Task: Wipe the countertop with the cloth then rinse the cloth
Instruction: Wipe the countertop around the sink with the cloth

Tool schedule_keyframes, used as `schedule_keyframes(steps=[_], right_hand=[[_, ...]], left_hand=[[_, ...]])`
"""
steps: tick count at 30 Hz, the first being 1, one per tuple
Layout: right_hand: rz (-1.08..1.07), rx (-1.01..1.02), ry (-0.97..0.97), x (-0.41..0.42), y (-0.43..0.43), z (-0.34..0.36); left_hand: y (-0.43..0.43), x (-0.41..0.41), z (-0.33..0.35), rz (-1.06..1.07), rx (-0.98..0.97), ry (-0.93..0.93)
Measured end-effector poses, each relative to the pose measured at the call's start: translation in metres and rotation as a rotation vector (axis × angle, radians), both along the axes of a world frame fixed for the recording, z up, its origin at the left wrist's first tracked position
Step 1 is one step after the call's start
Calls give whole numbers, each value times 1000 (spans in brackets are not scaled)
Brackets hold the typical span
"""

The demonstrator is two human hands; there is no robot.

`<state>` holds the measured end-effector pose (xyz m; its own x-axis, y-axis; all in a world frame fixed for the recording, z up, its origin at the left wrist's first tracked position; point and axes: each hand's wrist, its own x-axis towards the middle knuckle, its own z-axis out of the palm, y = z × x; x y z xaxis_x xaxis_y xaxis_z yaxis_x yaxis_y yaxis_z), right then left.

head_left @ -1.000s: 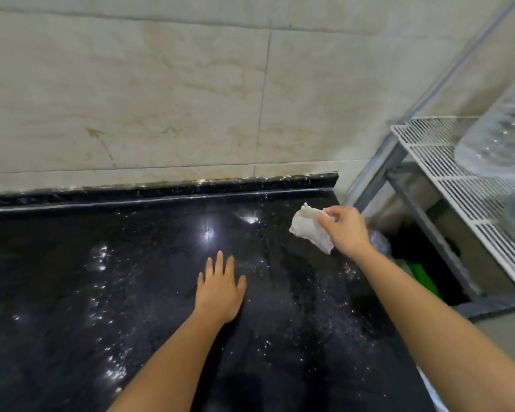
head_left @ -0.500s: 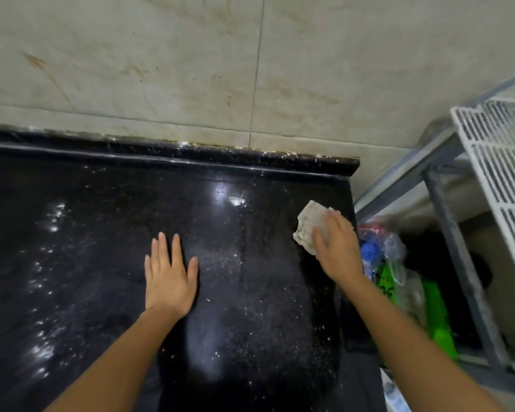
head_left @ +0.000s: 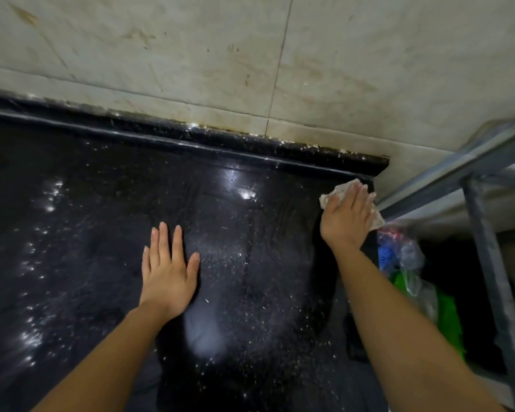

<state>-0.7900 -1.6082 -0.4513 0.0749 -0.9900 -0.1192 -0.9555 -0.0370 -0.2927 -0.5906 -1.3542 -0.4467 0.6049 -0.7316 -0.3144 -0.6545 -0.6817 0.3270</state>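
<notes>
The black speckled countertop (head_left: 87,233) is wet and dotted with pale crumbs. My right hand (head_left: 347,217) presses a small whitish cloth (head_left: 339,190) flat onto the counter's far right corner, fingers straight, most of the cloth hidden beneath the palm. My left hand (head_left: 168,270) rests flat on the middle of the counter, fingers straight and together, holding nothing.
A tiled wall (head_left: 250,55) rises behind a low black backsplash (head_left: 250,144). Right of the counter's edge stands a grey metal rack (head_left: 485,233), with plastic bags (head_left: 405,257) and something green (head_left: 449,316) in the gap below.
My right hand went from holding the cloth lifted and bunched to pressing it flat on the counter's right corner. The camera tilted down and closer; my left hand stayed flat.
</notes>
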Motion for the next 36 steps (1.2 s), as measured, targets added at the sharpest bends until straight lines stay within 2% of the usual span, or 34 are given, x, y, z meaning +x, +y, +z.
schedule_keyframes(steps=[3, 9, 14, 17, 19, 24, 32, 36], right_hand=[[-13, 17, -16, 37, 11, -1], [268, 36, -14, 117, 45, -1], [685, 70, -2, 171, 64, 0], [969, 77, 7, 162, 51, 3], [1045, 53, -11, 141, 34, 5], [795, 43, 63, 63, -15, 4], [383, 26, 28, -29, -30, 2], [348, 45, 37, -37, -13, 1]], left_hand=[[-1, 2, 1, -11, 36, 32], [-2, 2, 4, -15, 73, 47], [-4, 1, 6, -11, 106, 36], [-4, 2, 7, -14, 111, 39], [-3, 2, 7, -13, 108, 48], [-2, 3, 4, -10, 96, 48], [-1, 3, 2, -3, 80, 29], [-2, 3, 0, 22, 50, 43]])
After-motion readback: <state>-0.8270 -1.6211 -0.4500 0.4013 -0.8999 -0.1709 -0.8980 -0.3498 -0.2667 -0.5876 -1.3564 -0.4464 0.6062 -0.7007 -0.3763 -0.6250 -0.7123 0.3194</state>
